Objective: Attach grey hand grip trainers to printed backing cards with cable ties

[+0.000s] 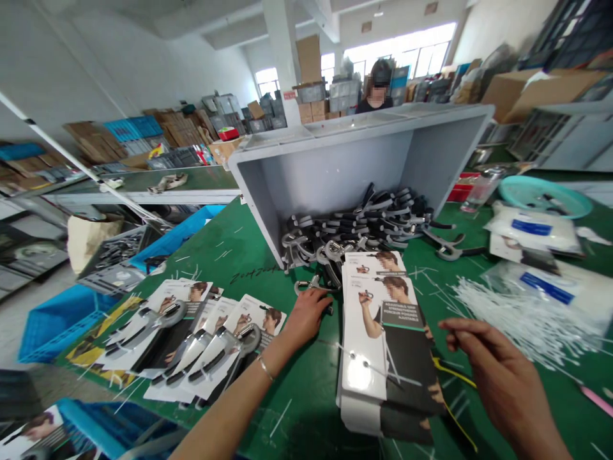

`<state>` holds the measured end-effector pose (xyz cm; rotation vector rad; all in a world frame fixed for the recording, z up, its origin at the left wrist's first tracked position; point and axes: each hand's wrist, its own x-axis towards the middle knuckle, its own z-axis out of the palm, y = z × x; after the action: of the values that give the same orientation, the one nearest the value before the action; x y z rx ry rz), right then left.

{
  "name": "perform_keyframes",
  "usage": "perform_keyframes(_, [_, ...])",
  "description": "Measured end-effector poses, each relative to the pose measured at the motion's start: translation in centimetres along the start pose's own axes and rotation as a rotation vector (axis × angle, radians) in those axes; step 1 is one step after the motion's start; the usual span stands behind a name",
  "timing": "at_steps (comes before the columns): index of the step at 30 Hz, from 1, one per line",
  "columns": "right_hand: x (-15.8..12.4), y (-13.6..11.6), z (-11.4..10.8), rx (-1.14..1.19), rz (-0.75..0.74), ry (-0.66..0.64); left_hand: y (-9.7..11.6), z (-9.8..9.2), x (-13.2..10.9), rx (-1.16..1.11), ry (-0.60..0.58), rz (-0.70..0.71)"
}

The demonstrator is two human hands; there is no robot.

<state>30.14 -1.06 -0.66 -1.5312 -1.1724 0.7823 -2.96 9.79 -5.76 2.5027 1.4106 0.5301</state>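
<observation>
My left hand (305, 314) reaches forward across the green table (249, 255) and closes its fingers on a hand gripper (312, 285) lying at the near edge of a heap of black and grey hand grippers (364, 223). My right hand (493, 364) hovers with fingers pinched together beside a stack of printed backing cards (383, 332); it seems to hold a thin white tie, too fine to be sure. Two white ties poke through holes in the top card.
A grey tipped bin (335, 160) holds the heap. Finished carded grippers (201, 338) lie at the left. A pile of white cable ties (517, 313) and plastic bags (536, 230) lie at the right. Blue crates (57, 313) stand left. Another person (378, 86) is behind the bin.
</observation>
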Motion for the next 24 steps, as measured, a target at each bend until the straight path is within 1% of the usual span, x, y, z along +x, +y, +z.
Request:
perform_keyframes(3, [-0.7,-0.1,0.5,0.076,0.028,-0.097,-0.2,1.2,1.4,0.087,-0.087,0.09])
perform_keyframes(6, [-1.4,-0.7,0.4,0.041,-0.019,-0.111,-0.4,1.0,0.7,0.141,-0.124,0.138])
perform_keyframes(8, [-1.6,-1.3,-0.1,-0.002,-0.027,-0.086,-0.8,-0.2,-0.6,0.159,-0.112,0.148])
perform_keyframes(10, [-1.6,-2.0,-0.5,0.002,-0.013,-0.068,-0.9,-2.2,-2.1,0.173,-0.062,0.119])
perform_keyframes(12, [-1.6,-3.2,-0.5,0.099,0.018,-0.111,0.0,-5.1,-3.3,0.161,0.071,0.043])
perform_keyframes(13, [-1.6,-4.0,-0.3,0.179,0.048,-0.175,1.0,-6.7,-3.7,0.142,0.175,-0.003])
perform_keyframes(14, [-1.5,-5.0,0.1,0.263,0.088,-0.274,2.3,-8.3,-4.0,0.064,0.383,-0.064])
perform_keyframes(15, [-1.5,-6.1,0.6,0.341,0.136,-0.405,4.0,-9.7,-4.0,-0.001,0.56,-0.08])
perform_keyframes(16, [-1.4,-7.4,1.3,0.4,0.184,-0.549,5.8,-10.9,-4.0,-0.032,0.701,-0.019])
perform_keyframes(17, [-1.3,-8.6,2.0,0.438,0.225,-0.685,7.7,-11.6,-3.7,-0.062,0.762,0.065])
perform_keyframes(18, [-1.3,-9.8,2.7,0.462,0.258,-0.791,9.7,-12.0,-3.4,-0.089,0.739,0.197])
perform_keyframes(19, [-1.2,-10.8,3.4,0.481,0.286,-0.845,11.4,-11.8,-2.9,-0.117,0.685,0.332])
perform_keyframes(20, [-1.1,-11.6,3.8,0.495,0.313,-0.85,13.0,-11.3,-2.4,-0.121,0.644,0.486])
perform_keyframes(21, [-1.0,-12.1,4.1,0.509,0.338,-0.811,14.3,-10.6,-1.8,-0.121,0.618,0.604])
perform_keyframes(22, [-0.9,-12.4,4.2,0.518,0.361,-0.75,15.3,-9.7,-1.3,-0.123,0.601,0.683])
perform_keyframes(23, [-0.7,-12.3,4.0,0.518,0.382,-0.691,16.0,-8.8,-0.7,-0.138,0.594,0.716])
perform_keyframes(24, [-0.4,-12.0,3.6,0.508,0.401,-0.644,16.4,-8.1,-0.3,-0.168,0.558,0.701])
